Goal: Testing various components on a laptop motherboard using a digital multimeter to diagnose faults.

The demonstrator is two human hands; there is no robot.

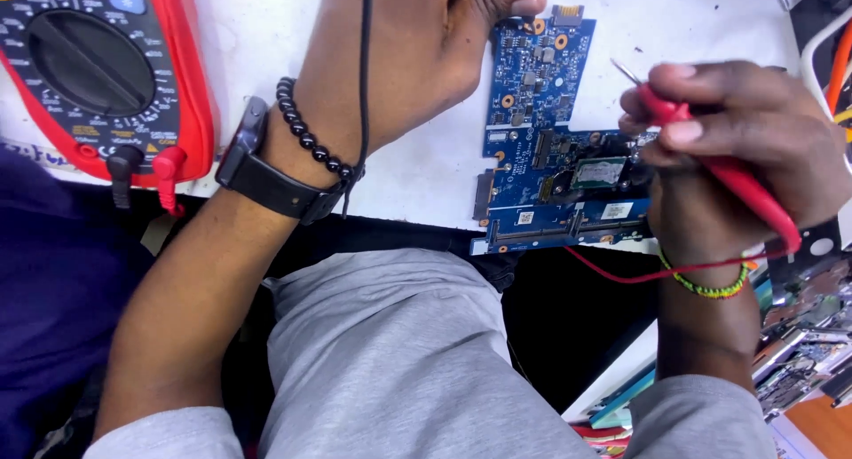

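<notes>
**Probing a bare laptop board: how it handles and where to grab**

Working down from biggest to smallest. The white worktop (417,170) carries everything. At its top left corner sits a red-cased multimeter (93,73), chunky and rubbery looking, so it should stay put with its leads plugged in at the bottom edge.

Next, the blue circuit board (546,139), lying flat near the front edge of the worktop, between the two hands. I'd judge it light, stiff and fragile: thin, loaded with tiny parts, and its lower edge looks to poke just past the worktop edge. Best taken by the bare edges, never by the chips or connectors.

The left hand (417,51) is curled closed at the board's top left corner with a black lead (364,77) running down across its back; the tip it holds is hidden.

The right hand (737,148) pinches a red probe (723,170) like a pen, its fine metal tip hovering just above the board's right side. The probe is slim and light, with a sharp tip, so it's easy to slip across the pins.
</notes>
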